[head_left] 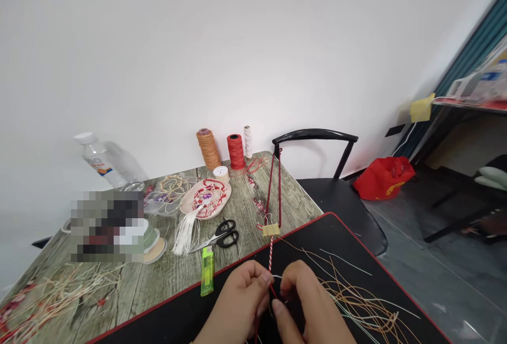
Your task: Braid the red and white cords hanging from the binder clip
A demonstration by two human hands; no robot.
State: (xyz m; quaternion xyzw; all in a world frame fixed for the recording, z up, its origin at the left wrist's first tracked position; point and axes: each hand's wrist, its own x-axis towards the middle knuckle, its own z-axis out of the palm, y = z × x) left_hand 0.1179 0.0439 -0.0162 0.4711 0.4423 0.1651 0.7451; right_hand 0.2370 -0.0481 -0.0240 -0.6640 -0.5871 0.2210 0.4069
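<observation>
- Two hands met at the near edge of the black mat (336, 238). Left hand (241, 296) and right hand (304, 301) were both pinched shut on the lower end of the braided cord (270, 251).
- The cord ran taut up to the binder clip (271, 229) at the mat's far edge. A dark red loop (274, 185) joined the clip to the chair (317, 135).
- Judgement: a steady pull toward the body, with both pinches close to the working point, should hold the braid even.
- Bare mat lay left of the hands, while loose threads (356, 296) crowded the right.
- The lighter (207, 271) lay across the mat's left edge, with scissors (222, 235) just beyond on the table (158, 286).
</observation>
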